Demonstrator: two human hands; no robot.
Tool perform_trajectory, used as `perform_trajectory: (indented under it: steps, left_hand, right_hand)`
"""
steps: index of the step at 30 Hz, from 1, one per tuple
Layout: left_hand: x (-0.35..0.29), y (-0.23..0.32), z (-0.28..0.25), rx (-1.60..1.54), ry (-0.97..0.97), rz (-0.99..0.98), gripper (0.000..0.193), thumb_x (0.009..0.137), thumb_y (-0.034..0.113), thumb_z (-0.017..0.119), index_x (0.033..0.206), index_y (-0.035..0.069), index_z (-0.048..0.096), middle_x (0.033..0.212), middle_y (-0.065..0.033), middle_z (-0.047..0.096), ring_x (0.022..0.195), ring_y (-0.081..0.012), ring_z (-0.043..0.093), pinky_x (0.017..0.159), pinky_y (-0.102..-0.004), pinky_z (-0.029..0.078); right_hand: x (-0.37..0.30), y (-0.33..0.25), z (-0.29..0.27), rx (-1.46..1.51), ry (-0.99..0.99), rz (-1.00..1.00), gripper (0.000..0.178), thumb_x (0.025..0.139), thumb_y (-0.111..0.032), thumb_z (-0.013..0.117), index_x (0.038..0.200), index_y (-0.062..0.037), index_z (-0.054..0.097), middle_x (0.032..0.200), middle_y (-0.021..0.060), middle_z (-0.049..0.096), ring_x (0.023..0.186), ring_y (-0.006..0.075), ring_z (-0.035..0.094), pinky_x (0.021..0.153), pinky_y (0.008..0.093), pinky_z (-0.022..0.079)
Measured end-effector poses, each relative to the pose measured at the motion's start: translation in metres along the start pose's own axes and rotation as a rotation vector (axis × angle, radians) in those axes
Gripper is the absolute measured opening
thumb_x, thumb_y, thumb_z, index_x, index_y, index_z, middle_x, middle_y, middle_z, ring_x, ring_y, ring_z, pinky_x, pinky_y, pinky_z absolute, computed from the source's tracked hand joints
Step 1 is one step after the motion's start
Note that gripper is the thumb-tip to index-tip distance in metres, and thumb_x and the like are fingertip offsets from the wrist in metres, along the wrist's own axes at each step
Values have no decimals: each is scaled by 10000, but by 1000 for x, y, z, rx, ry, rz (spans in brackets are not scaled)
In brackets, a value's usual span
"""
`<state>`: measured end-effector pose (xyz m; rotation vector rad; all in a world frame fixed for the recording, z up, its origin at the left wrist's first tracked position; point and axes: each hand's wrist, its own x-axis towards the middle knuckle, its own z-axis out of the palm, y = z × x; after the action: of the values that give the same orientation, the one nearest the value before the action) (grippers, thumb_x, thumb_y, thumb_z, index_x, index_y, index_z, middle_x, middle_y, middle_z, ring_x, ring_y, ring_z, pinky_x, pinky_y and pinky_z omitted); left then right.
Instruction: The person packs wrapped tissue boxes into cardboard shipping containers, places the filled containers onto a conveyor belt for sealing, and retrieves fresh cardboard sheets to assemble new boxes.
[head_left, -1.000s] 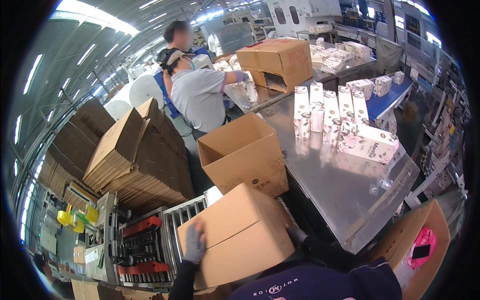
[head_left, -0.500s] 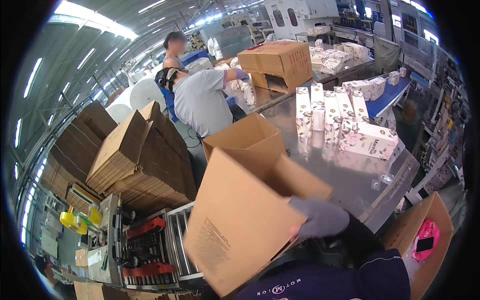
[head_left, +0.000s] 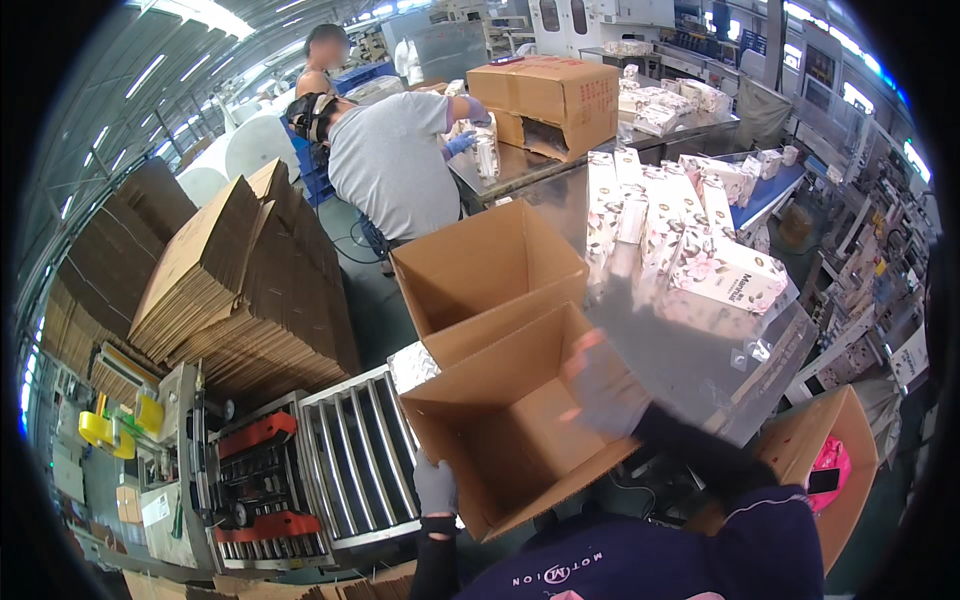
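An open, empty-looking cardboard box (head_left: 520,430) tilts in front of me, its mouth facing up toward me. My left hand (head_left: 436,487), in a grey glove, grips the box's near left edge. Over the right rim is my right hand (head_left: 606,388), also gloved and blurred by motion, its bare fingertips spread at the opening and nothing seen in it. Just beyond stands a second open cardboard box (head_left: 480,265), touching the first. A white patterned pack (head_left: 412,367) shows beside the two boxes, at the roller conveyor's end.
A metal table (head_left: 700,375) on the right bears several floral packs (head_left: 722,272). Left are a roller conveyor (head_left: 355,465), a tape machine with yellow tape (head_left: 100,430) and stacked flat cartons (head_left: 245,280). A co-worker (head_left: 395,160) bends beside a large carton (head_left: 560,100). An open box (head_left: 845,440) holds a phone.
The near box has turned from showing its outer side to showing its open inside. My left hand has come into view at its edge. My right hand has moved up along the rim.
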<state>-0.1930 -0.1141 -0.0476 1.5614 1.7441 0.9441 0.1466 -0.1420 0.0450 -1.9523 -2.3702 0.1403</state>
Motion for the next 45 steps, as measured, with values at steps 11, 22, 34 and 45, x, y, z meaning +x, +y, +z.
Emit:
perform_trajectory:
  steps: [11, 22, 34, 45]
  left_hand:
    - [13, -41, -47, -355, -51, -266, 220, 872, 90, 575, 935, -113, 633, 798, -153, 679, 666, -195, 629, 595, -325, 479]
    - [29, 36, 57, -14, -144, -207, 222, 835, 51, 514, 914, -104, 651, 739, -91, 663, 643, -167, 627, 583, -303, 484]
    - [25, 259, 236, 71, -336, 457, 636, 857, 18, 643, 1429, -16, 365, 1492, -157, 372, 1278, -260, 454, 1075, -379, 371]
    - [9, 370, 481, 727, -594, 534, 1155, 654, 417, 782, 1483, -88, 157, 1252, -269, 412, 1040, -421, 524, 836, -481, 482]
  right_hand:
    - [-32, 76, 171, 709, -128, 460, 491, 769, -187, 620, 1192, 58, 586, 988, 277, 676, 943, 395, 669, 810, 437, 537]
    - [-60, 263, 35, 580, -109, 465, 734, 808, -391, 673, 1410, -63, 411, 1310, 214, 534, 1204, 354, 505, 999, 444, 415]
    - [-64, 391, -52, 78, -217, 674, 831, 622, -640, 771, 1066, 39, 593, 1019, 190, 642, 932, 325, 658, 745, 507, 519]
    - [-110, 659, -33, -317, 317, 1010, 527, 811, -398, 649, 1201, -55, 560, 1081, 121, 611, 1046, 314, 604, 848, 410, 513]
